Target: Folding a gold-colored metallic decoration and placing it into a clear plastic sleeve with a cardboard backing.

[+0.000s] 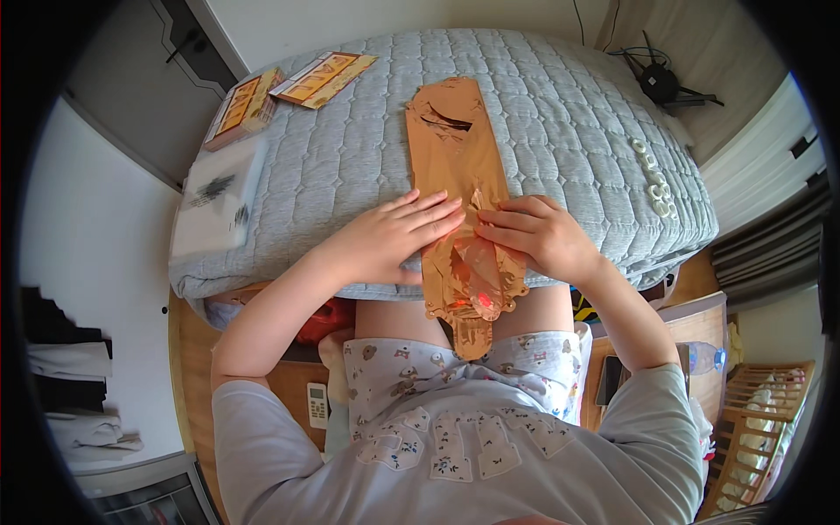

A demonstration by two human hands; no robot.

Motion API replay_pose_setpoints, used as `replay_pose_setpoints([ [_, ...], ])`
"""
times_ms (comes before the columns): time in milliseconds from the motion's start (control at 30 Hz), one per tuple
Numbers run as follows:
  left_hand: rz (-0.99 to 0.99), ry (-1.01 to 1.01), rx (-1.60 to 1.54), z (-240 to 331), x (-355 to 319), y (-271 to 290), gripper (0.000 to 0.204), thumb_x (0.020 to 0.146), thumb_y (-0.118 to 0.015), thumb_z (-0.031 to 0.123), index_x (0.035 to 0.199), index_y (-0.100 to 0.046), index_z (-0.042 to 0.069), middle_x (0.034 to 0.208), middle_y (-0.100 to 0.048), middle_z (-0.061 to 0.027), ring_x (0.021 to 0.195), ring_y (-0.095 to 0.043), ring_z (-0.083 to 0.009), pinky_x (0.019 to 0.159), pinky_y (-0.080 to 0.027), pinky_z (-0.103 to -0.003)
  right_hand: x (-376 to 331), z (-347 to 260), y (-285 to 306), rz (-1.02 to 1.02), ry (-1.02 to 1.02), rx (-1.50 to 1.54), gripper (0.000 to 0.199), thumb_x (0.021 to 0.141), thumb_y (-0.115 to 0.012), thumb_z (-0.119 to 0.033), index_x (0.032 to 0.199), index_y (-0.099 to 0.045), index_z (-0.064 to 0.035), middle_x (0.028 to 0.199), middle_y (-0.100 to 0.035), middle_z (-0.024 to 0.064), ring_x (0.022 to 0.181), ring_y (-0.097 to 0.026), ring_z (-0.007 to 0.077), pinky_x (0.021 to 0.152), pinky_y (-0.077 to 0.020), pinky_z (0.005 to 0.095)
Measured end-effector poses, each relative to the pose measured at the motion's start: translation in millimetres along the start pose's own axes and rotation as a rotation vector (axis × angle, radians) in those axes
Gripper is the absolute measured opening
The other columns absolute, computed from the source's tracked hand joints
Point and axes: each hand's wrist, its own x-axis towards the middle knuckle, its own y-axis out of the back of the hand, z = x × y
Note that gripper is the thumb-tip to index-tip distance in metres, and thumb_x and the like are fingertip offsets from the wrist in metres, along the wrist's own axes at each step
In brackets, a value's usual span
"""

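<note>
Head view: copper-coloured foil sheet (459,166) lies on the grey quilted mattress (569,122), long axis running near to far, near end out past the mattress's near edge. Key relation: foil sits between the hands, both touching it around mid-length, neither clearly nearer. Left hand (385,232) comes in from the left, palm down, fingers extended and slightly apart on the foil, thumb down by its left edge. Right hand (553,241) comes in from the right, fingers bent, tips on the crinkled middle (thumb hidden, so can't tell if it's pinching). Far left: orange-yellow packs (245,107), white packet (214,197) nearer. Right side: row of small white rings (658,185).
</note>
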Motion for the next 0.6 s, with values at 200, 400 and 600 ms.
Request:
replay_pose_setpoints([
  [200,0.076,0.008,-0.078,-1.0,0.6,-8.1,0.078,0.08,-0.079,0.02,0.15,-0.046,0.01,0.161,-0.041,-0.0095,0.151,-0.035,-0.0266,0.125,-0.03,-0.047,1.6,-6.5,4.1,0.052,-0.119,0.12,0.063,0.069,-0.079,-0.012,0.131,-0.065,-0.0107,0.129,-0.068,0.0066,0.115,-0.063,0.0294,0.098,-0.0499,0.0419],
  [400,0.118,0.013,-0.077,1.8,1.8,-9.9,0.075,0.081,-0.078,0.02,0.149,-0.047,0.011,0.158,-0.045,-0.0107,0.149,-0.038,-0.0275,0.123,-0.033,-0.046,4.4,-8.0,-0.2,0.048,-0.102,0.053,0.062,0.069,-0.079,-0.008,0.129,-0.065,-0.0091,0.13,-0.065,0.0081,0.118,-0.062,0.0299,0.099,-0.0494,0.043],
  [600,0.126,0.023,-0.073,1.9,2.6,-10.8,0.068,0.084,-0.076,0.02,0.146,-0.05,0.01,0.157,-0.047,-0.0112,0.148,-0.041,-0.0285,0.121,-0.035,-0.048,6.9,-10.3,-7.0,0.122,-0.03,0.11,0.062,0.067,-0.078,-0.006,0.127,-0.066,-0.0085,0.127,-0.067,0.0073,0.119,-0.063,0.0298,0.097,-0.0524,0.0425],
])
